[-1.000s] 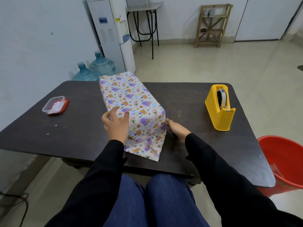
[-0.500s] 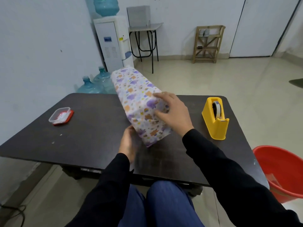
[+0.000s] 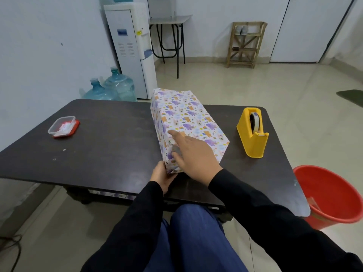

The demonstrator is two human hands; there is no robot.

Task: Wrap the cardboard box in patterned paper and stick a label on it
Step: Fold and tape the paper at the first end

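The box (image 3: 186, 118), covered in white paper with purple and orange animal prints, lies lengthwise on the dark table (image 3: 110, 146), its far end reaching the back edge. My right hand (image 3: 193, 156) lies across its near end with straight fingers pressing the paper on the left side face. My left hand (image 3: 162, 176) cups the near bottom corner from the left and below; its fingers are mostly hidden under the box.
A yellow tape dispenser (image 3: 253, 132) stands to the right of the box. A small clear container with a red lid (image 3: 62, 127) sits at the table's left. A red bucket (image 3: 330, 195) stands on the floor at the right, beside the table corner.
The box has been turned over and set down flat; the loose paper flap at its near end no longer shows. My right hand went from its right side to on top, my left hand down to the near corner.
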